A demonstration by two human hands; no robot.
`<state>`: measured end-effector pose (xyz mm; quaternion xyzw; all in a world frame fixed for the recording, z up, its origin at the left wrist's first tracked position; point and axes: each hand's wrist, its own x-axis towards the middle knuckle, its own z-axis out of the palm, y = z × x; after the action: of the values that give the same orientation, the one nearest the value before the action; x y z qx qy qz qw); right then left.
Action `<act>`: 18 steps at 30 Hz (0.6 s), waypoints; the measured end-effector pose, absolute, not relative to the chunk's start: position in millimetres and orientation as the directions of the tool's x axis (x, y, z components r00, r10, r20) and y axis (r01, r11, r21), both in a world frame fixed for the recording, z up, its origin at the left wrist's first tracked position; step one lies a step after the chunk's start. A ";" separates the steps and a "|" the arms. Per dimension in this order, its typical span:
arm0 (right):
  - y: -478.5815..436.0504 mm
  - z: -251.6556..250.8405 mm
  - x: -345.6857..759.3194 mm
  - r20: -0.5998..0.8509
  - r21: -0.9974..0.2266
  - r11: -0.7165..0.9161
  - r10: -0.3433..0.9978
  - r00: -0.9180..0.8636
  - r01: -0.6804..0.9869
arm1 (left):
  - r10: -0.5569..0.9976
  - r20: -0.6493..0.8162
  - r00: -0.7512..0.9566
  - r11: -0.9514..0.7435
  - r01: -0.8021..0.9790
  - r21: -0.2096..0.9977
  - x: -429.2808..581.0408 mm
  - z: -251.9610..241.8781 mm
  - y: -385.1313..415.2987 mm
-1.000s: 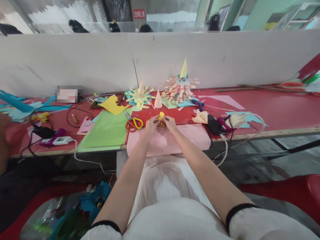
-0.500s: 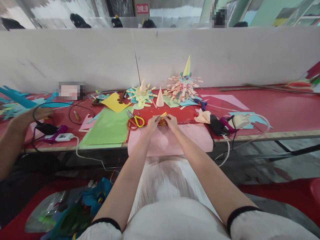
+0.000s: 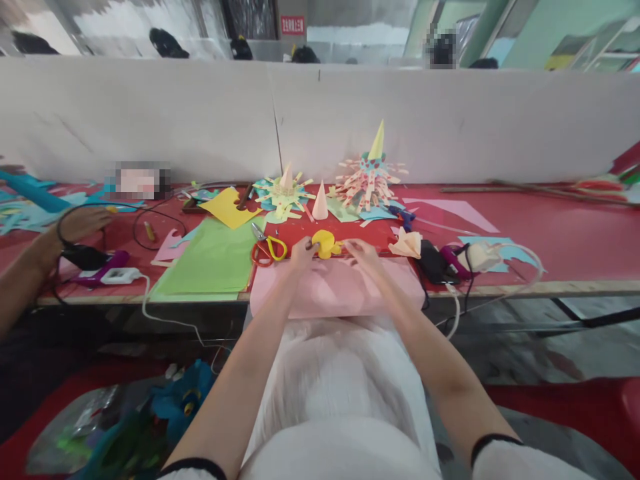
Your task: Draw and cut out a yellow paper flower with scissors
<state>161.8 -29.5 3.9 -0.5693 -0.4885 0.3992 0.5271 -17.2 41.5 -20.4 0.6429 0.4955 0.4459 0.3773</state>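
Note:
My left hand (image 3: pixel 303 253) is closed in a pinch on the left edge of a yellow paper cutout (image 3: pixel 325 243), which has a rounded body and smaller lobes on its right. At those lobes, the fingertips of my right hand (image 3: pixel 364 253) are pinched on the cutout's narrow right end. Both hands are just above a pink sheet (image 3: pixel 310 297) that hangs over the table edge. Scissors (image 3: pixel 270 248) with red and yellow handles lie to the left of my left hand. Behind the cutout stands a pale pink paper cone (image 3: pixel 321 202).
Green paper sheets (image 3: pixel 205 260) and a yellow scrap (image 3: pixel 230 207) lie left. Fringed paper cones (image 3: pixel 373 173) stand at the back beside a blue glue gun (image 3: pixel 403 215). A black phone (image 3: pixel 437 262) and cables are on the right. Another person's hand (image 3: pixel 83 223) is far left.
The yellow cutout has turned so its broad face shows. My right hand has moved a little to the right, away from my left. The view has shifted slightly.

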 end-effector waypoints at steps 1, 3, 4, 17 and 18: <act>-42.3 10.5 183.3 0.066 -0.977 0.016 0.970 0.233 0.211 | 0.974 0.195 0.114 -0.220 0.290 0.931 -16.5 -21.3 41.7; -70.0 25.8 233.2 0.089 -0.931 -0.050 0.930 0.356 0.363 | 0.974 0.190 0.123 -0.217 0.266 0.939 -15.2 -22.5 42.5; -84.0 33.9 259.1 0.100 -0.895 -0.105 0.900 0.424 0.434 | 0.974 0.191 0.125 -0.218 0.256 0.942 -14.8 -22.7 43.0; -148.1 36.6 348.4 -0.632 -0.616 -0.758 0.638 0.441 0.215 | 0.980 0.179 0.082 -0.194 0.251 0.948 -15.1 -14.5 39.4; -145.7 35.9 345.6 -0.649 -0.611 -0.765 0.632 0.423 0.206 | 0.982 0.168 0.084 -0.183 0.237 0.954 -15.1 -13.4 38.7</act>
<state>345.6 -145.7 35.9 -0.8126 -0.2579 0.4711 0.2262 -15.1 38.7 -13.4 0.6157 0.4952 0.4611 0.4039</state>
